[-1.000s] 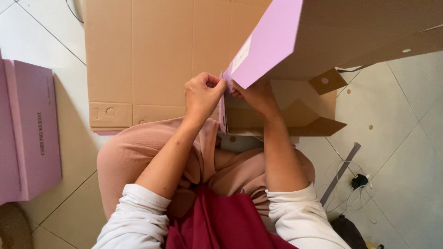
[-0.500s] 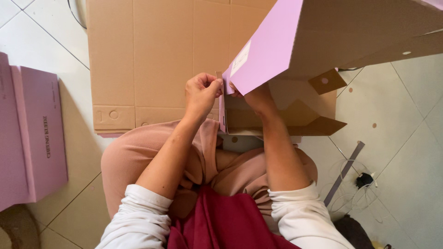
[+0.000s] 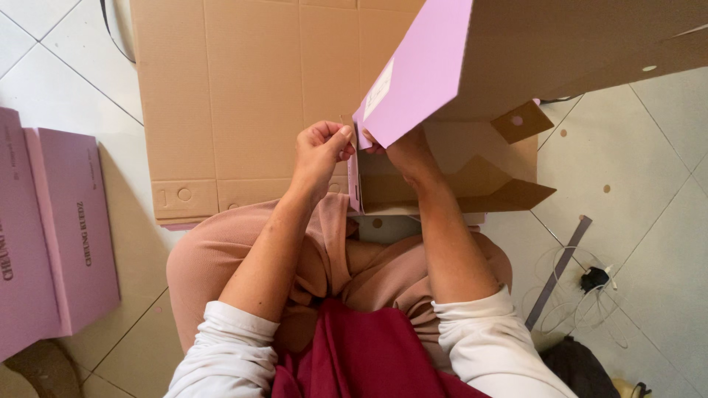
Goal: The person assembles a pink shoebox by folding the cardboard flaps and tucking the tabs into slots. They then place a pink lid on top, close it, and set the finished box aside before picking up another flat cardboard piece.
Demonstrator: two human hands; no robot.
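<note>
The pink flap is standing slightly higher than before, hands barely shifting. The left hand is pinching a small tab with closed fingers. The right hand is gripping the box edge under the flap, above the lap. Flat cardboard is lying on the floor.
</note>
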